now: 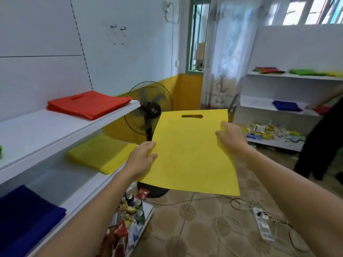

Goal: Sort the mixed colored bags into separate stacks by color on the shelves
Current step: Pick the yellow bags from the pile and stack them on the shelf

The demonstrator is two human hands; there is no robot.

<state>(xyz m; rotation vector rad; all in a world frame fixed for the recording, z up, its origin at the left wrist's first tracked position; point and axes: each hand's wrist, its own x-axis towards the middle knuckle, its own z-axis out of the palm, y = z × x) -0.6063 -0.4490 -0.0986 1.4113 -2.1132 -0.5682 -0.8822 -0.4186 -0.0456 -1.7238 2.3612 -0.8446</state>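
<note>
A white shelving unit [55,130] runs along the left wall, and a second white shelving unit [278,89] stands well apart across the tiled floor, by the curtained window. Between them, near the yellow-painted lower wall, a black standing fan [148,112] faces the room. At the right edge a person in dark clothing [323,145] is partly visible beside the far unit. In the middle of the view a flat yellow bag [189,154] with a cut-out handle slot is held in the air in front of the fan, tilted slightly, just to the right of the left unit's middle shelf. On that middle shelf lies a yellow stack [102,154]; a red stack [89,104] sits on the shelf above and a blue stack [24,219] on the shelf below. The far unit carries a mixed red pile [269,70], green bags [306,72] and blue bags [286,105]. The left hand [143,158] grips the held bag's left edge, thumb on top and fingers beneath; the right hand [232,138] pinches its right edge near the upper corner. Snack packets [128,219] crowd the lowest left shelf, and a power strip [263,225] with cables lies on the floor.
</note>
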